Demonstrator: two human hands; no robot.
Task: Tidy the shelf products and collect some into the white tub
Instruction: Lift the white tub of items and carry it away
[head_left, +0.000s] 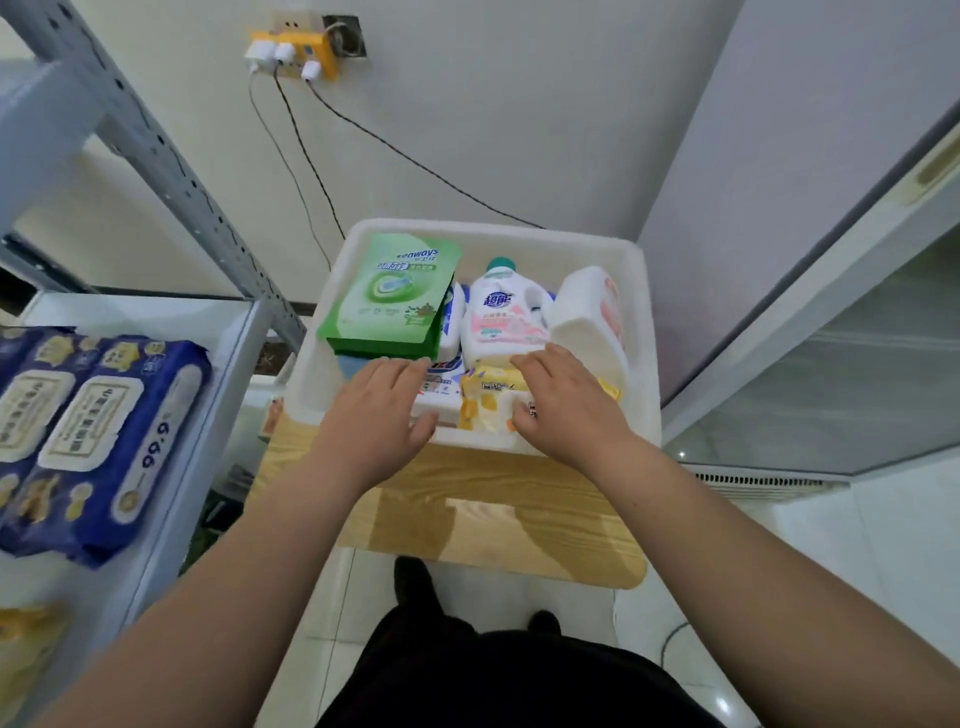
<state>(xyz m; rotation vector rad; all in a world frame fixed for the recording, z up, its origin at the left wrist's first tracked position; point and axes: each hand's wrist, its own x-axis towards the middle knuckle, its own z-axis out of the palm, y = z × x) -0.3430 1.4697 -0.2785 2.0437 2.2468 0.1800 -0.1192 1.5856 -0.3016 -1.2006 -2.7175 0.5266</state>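
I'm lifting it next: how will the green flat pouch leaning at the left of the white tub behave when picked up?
The green flat pouch looks like soft film, so it will probably sag if pinched at a corner. Its glossy face may be slippery. It stands tilted in the white plastic tub, so a nudge may topple it.

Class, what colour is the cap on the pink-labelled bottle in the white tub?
Teal green; the cap shows best in the head view.

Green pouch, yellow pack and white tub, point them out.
green pouch (389, 291), head view, front label.
yellow pack (485, 400), head view, top face.
white tub (519, 234), head view, far rim.
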